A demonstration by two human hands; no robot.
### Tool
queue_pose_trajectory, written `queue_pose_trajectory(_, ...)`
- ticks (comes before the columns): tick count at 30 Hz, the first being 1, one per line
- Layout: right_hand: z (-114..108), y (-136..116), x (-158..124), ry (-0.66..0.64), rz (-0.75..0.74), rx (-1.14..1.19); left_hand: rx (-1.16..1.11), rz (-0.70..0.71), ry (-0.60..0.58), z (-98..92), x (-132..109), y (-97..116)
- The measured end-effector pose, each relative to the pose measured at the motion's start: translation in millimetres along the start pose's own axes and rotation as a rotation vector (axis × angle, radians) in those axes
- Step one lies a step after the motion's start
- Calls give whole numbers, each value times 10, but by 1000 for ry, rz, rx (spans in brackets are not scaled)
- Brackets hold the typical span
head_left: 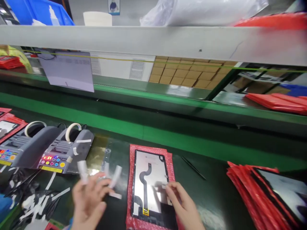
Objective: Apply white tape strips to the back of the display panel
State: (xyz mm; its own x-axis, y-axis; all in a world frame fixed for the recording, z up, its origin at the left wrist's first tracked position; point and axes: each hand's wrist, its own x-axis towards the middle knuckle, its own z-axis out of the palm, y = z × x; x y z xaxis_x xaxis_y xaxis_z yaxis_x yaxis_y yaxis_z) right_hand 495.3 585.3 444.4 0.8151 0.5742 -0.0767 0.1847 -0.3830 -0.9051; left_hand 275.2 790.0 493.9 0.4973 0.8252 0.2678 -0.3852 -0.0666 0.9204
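We see the left hand (87,201) raised over the table (216,195), fingers spread, with several white tape strips (82,167) stuck to the fingertips; it has no closed grip on anything. The right hand (183,204) rests on the right edge of the screen panel (148,185), fingertips pressing down on a small tape piece, not clasped around it. The panel lies flat on a red bubble bag (131,179). Two tape dispensers (59,150) stand to the left, and a stack of red bags (263,195) lies to the right.

Glossy metal-backed screen panel (149,183) lies on red bubble wrap (131,179); matt grey plastic tape dispenser (64,150); smooth dark tabletop (211,195).
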Motion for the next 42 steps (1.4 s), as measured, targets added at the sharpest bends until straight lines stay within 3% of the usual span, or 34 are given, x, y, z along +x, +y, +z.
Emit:
queue_pose_trajectory(3,165,-276,34,-267,-35,238,-140,-93,-303,414,-140,-287)
queue_pose_trajectory(5,241,-427,81,-352,-56,325,-167,-108,-420,511,-165,-390)
queue_pose_trajectory(7,260,-525,149,-351,-57,369,-134,-105,-472,522,-159,-445)
queue_pose_trajectory(9,222,-564,236,-295,-49,365,-32,-68,-445,513,-140,-500)
queue_pose_trajectory(12,138,-533,389,-191,-76,198,295,39,-253,541,-103,-636)
queue_pose_trajectory(14,134,-484,485,-202,-109,37,558,101,-159,595,-72,-749)
queue_pose_trajectory(19,292,-415,614,-369,-125,-264,976,239,-180,761,-8,-934)
queue_pose_trajectory(25,368,-423,648,-370,-152,-409,1170,286,-199,865,12,-1008)
queue_pose_trajectory(30,395,-423,632,-322,-181,-444,1249,276,-219,850,37,-1042)
queue_pose_trajectory(36,469,-386,729,-121,-203,-434,1187,259,-218,818,61,-1045)
queue_pose_trajectory(40,480,-344,848,43,-188,-343,999,243,-240,828,71,-934)
queue_pose_trajectory(42,462,-332,839,111,-180,-244,731,227,-212,836,83,-846)
